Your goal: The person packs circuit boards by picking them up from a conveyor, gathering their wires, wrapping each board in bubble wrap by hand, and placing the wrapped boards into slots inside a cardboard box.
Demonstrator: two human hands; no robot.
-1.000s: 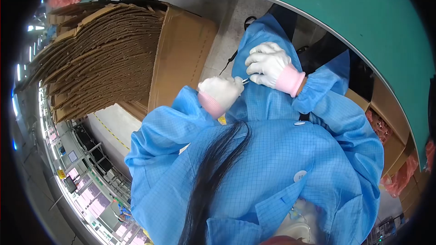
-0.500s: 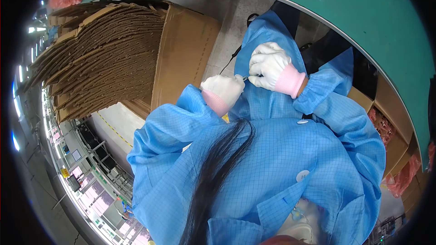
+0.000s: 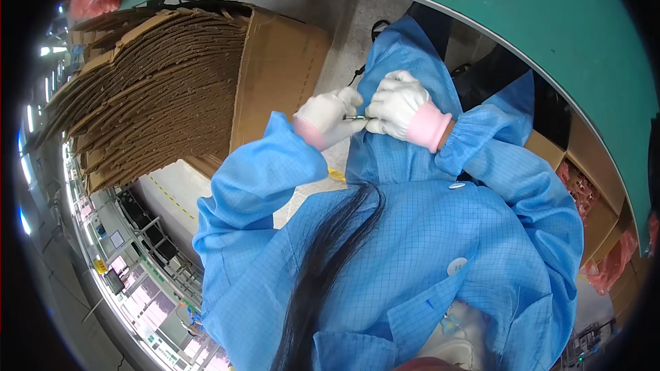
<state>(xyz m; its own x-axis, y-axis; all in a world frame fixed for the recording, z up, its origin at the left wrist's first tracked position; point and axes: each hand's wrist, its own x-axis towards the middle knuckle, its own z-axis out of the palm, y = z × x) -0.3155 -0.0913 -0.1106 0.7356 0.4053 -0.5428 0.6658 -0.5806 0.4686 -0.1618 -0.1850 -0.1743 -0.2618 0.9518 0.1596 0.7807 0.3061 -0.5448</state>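
Observation:
My left hand, in a white glove with a pink cuff, is held over my lap with its fingers closed. A thin, shiny metal piece spans the small gap between my two hands, too small to name. My right hand, gloved the same way, pinches the other end of this piece with fingers curled. Blue smock fabric lies under both hands. Part of a black cord shows just beyond the left fingers.
A large cardboard box stands at my left, beside a thick stack of flattened cardboard. A green tabletop curves across the front and right. Red plastic bags and open cartons sit at the right.
My left hand has turned and lifted slightly, its fingers now showing. My right hand has shifted a little left and down. The metal piece between them is more visible; less cord shows.

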